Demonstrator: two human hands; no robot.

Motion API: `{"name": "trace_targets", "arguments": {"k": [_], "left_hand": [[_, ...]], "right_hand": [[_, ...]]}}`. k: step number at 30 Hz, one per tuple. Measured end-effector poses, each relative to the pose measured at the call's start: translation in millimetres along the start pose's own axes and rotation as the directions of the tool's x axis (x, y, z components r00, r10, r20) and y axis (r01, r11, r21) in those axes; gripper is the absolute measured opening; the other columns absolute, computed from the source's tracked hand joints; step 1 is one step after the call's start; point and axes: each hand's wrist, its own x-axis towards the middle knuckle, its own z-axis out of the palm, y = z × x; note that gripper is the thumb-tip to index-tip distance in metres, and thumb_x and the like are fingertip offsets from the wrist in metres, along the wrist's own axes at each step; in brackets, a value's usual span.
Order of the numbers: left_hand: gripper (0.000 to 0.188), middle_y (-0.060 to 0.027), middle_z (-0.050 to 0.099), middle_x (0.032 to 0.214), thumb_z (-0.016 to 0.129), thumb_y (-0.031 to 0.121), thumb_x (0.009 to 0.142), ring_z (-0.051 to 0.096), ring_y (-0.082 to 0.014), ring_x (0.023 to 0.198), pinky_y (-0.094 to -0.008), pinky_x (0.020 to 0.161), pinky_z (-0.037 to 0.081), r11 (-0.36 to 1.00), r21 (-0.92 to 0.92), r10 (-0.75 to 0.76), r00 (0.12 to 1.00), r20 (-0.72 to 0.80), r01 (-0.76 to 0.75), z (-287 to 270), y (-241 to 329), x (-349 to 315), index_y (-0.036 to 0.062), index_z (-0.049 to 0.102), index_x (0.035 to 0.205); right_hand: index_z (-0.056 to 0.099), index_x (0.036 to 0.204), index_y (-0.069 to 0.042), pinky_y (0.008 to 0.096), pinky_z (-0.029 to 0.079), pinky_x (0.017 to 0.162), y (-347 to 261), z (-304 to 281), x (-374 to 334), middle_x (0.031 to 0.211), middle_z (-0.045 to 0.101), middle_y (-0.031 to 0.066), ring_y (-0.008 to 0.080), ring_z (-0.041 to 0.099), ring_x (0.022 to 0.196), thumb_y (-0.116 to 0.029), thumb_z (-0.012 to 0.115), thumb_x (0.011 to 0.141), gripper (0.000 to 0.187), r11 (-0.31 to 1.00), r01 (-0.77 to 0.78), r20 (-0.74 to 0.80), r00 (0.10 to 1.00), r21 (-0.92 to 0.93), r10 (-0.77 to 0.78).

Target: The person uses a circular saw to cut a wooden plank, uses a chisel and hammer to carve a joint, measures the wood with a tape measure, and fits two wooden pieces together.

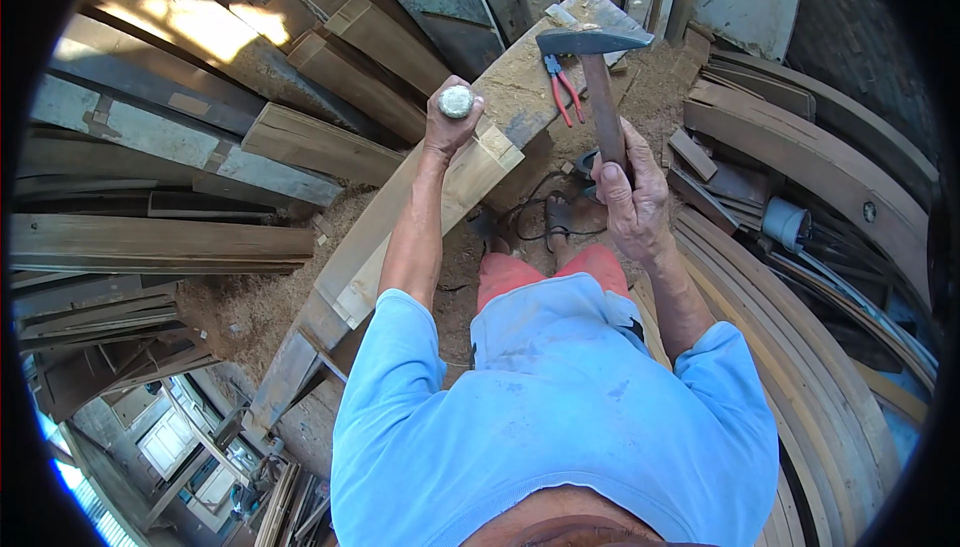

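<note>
My right hand [635, 192] grips a hammer [603, 97] by its wooden handle. The hammer is raised, its dark metal head at the top, well to the right of my left hand. My left hand [455, 127] is closed around an upright chisel-like tool [457, 101], of which only the round, pale, worn butt end shows. The tool's lower part is hidden under the fist, above a light wooden board [475, 172]. That board lies slantwise along a narrow bench [520, 67]. Pliers with red handles [563, 92] rest on the bench beyond, beside the hammer.
Stacked planks [160, 242] fill the left side, and more timber [390, 42] leans at the back. Curved wooden pieces [800, 367] curve along the right, near a grey-blue cup-like container [785, 222]. Sawdust [240, 312] covers the ground, and a dark cable [520, 212] lies by my feet.
</note>
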Motion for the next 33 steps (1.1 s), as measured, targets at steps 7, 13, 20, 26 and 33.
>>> {"name": "trace_targets", "arguments": {"k": [7,13,20,26,33], "left_hand": [[0.014,0.0026,0.059,0.078,0.072,0.003,0.086,0.057,-0.0065,0.077,-0.026,0.072,0.05,1.0,0.011,0.016,0.992,0.122,-0.018,1,3,-12,0.0071,0.059,0.087],[0.014,0.0017,0.058,0.077,0.072,0.003,0.085,0.055,-0.0069,0.075,-0.0264,0.07,0.048,0.998,0.022,0.056,0.994,0.094,-0.059,0,4,-17,0.0068,0.058,0.087],[0.015,0.0017,0.055,0.076,0.073,0.004,0.084,0.052,-0.0077,0.072,-0.027,0.068,0.047,0.999,-0.045,0.011,0.999,0.048,-0.009,-5,11,-20,0.0066,0.058,0.087],[0.019,-0.0015,0.064,0.082,0.076,0.004,0.084,0.062,-0.0109,0.08,-0.0294,0.073,0.052,0.986,0.114,0.119,0.993,0.004,-0.118,2,-18,-28,0.0045,0.062,0.096],[0.019,-0.0069,0.064,0.079,0.078,0.01,0.083,0.061,-0.0133,0.074,-0.0302,0.072,0.053,0.999,0.006,0.04,0.986,-0.161,-0.04,17,-24,-36,0.0026,0.065,0.096]], "right_hand": [[0.038,0.159,0.002,0.029,0.053,0.07,-18,5,16,0.088,0.064,0.0052,0.0117,0.061,0.077,-0.024,0.054,0.11,0.058,0.968,0.247,-0.065,0.966,-0.049,-0.25],[0.038,0.157,0.008,0.0318,0.056,0.075,-25,23,25,0.106,0.069,0.0144,0.0158,0.066,0.082,-0.02,0.055,0.109,0.058,0.897,0.438,-0.065,0.895,-0.055,-0.441],[0.039,0.155,0.009,0.038,0.056,0.09,-22,28,23,0.131,0.065,0.0269,0.0316,0.073,0.104,-0.016,0.058,0.106,0.058,0.904,0.416,0.074,0.909,-0.097,-0.411],[0.044,0.15,0.007,0.0421,0.058,0.092,20,40,29,0.129,0.067,0.0282,0.0388,0.073,0.107,-0.015,0.064,0.101,0.058,0.842,0.501,0.072,0.864,-0.199,-0.498],[0.043,0.154,-0.006,0.0511,0.057,0.091,21,32,40,0.128,0.067,0.028,0.0476,0.068,0.11,-0.011,0.065,0.097,0.061,0.886,0.242,0.362,0.928,-0.396,-0.092]]}}
